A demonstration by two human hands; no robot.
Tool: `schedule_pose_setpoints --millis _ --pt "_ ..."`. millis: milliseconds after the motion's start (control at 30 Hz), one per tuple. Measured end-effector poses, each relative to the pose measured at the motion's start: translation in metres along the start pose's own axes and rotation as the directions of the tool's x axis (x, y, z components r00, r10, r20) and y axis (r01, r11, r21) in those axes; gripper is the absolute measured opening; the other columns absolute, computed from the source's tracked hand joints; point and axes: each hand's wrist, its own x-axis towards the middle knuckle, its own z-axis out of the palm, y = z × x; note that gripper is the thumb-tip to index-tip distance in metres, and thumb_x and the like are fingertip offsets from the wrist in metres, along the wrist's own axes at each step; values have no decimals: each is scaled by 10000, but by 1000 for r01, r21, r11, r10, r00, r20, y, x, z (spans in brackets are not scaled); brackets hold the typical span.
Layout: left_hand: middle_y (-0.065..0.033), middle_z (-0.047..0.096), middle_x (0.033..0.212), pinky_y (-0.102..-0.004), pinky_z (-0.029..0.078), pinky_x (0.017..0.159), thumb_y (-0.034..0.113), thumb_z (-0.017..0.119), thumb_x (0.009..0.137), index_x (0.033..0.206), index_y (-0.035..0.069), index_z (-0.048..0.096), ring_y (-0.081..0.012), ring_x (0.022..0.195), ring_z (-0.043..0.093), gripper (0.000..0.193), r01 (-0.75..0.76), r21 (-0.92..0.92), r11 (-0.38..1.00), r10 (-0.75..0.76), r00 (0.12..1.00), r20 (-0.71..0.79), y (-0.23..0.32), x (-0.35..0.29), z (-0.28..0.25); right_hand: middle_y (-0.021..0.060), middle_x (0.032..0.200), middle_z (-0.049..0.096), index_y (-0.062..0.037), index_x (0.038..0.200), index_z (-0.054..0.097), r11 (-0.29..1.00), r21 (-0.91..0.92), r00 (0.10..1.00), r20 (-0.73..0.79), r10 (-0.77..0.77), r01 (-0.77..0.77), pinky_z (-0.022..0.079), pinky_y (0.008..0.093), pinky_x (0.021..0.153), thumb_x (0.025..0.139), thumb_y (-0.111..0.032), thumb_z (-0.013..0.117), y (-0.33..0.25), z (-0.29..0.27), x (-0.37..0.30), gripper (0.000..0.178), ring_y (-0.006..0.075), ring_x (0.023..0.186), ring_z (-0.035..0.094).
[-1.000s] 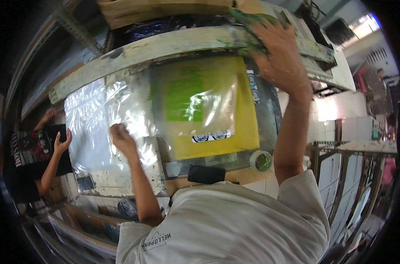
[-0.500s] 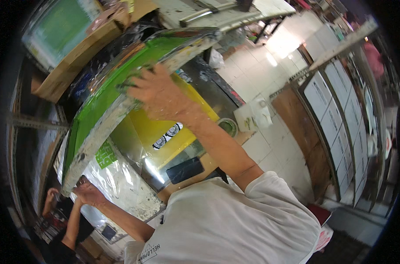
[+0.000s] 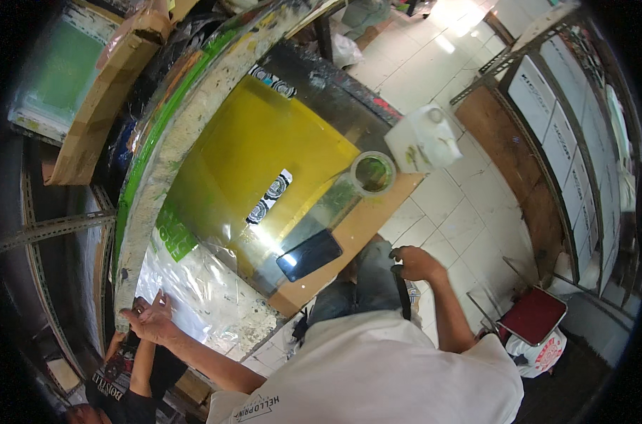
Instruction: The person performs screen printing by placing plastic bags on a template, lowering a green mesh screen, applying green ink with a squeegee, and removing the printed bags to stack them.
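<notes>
A large screen-printing frame (image 3: 167, 152), with an ink-spattered pale edge and a bright green inner side, stands tilted up along the left of the work table. My left hand (image 3: 151, 322) grips its near lower end, thumb over the edge. My right hand (image 3: 421, 266) hangs by my thigh, off the frame; its dark-stained fingers are bent but apart, with nothing visible between them. Between the hands lies a yellow panel (image 3: 264, 134) bearing a black-and-white strip (image 3: 270, 197) with round patterns. A dark phone (image 3: 310, 256) rests on the table's near side, closest to my right hand.
A round tub of green ink (image 3: 374, 174) and a white jug (image 3: 425, 138) stand at the table's right edge. Clear plastic (image 3: 208, 290) covers the near left corner. Another person's arm (image 3: 143, 367) is at lower left. A drying rack (image 3: 540, 141) and red folding chair (image 3: 534, 316) stand right.
My right hand has let go of the frame's upper edge and dropped to my side. The frame has swung further up and left, uncovering more yellow panel. My left hand stays on its lower end.
</notes>
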Motion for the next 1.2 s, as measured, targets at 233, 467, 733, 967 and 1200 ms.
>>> schedule_pose_setpoints --millis 233,467,733,967,1200 --pt "-125 605 993 -281 456 780 293 594 906 1107 -41 560 -184 858 563 391 -49 -66 997 71 920 385 16 10 -32 201 1025 616 -47 1148 573 902 -170 744 -515 -425 397 439 447 903 724 -213 688 64 131 152 470 360 1018 562" --pt "-190 613 1078 -414 465 831 248 579 913 1199 -80 504 -269 950 584 441 -245 -22 969 242 937 251 17 -6 10 200 1087 586 -18 1196 524 929 -249 881 -321 -347 275 425 440 912 730 -225 673 77 180 182 532 337 1058 542" --pt "-283 505 1197 -378 481 828 172 608 889 1267 -120 401 -308 967 551 520 -307 -70 949 315 916 250 21 1 14 197 1104 579 2 1193 520 932 -235 900 -276 -336 276 438 430 893 719 -230 673 35 216 180 549 339 1048 549" --pt "-136 530 944 -289 435 489 183 691 832 1218 -48 444 -265 783 527 513 -366 35 930 363 929 68 5 -5 48 195 1118 572 19 1189 516 970 -54 880 -411 -239 238 449 421 876 710 -234 673 22 261 197 564 342 1040 555" --pt "-123 528 899 -283 394 464 251 770 747 1107 11 489 -236 680 516 515 -297 -10 955 297 954 47 7 12 38 204 1281 468 -51 1312 428 952 227 793 -608 -26 204 414 485 908 727 -219 668 38 319 200 654 362 1102 499"
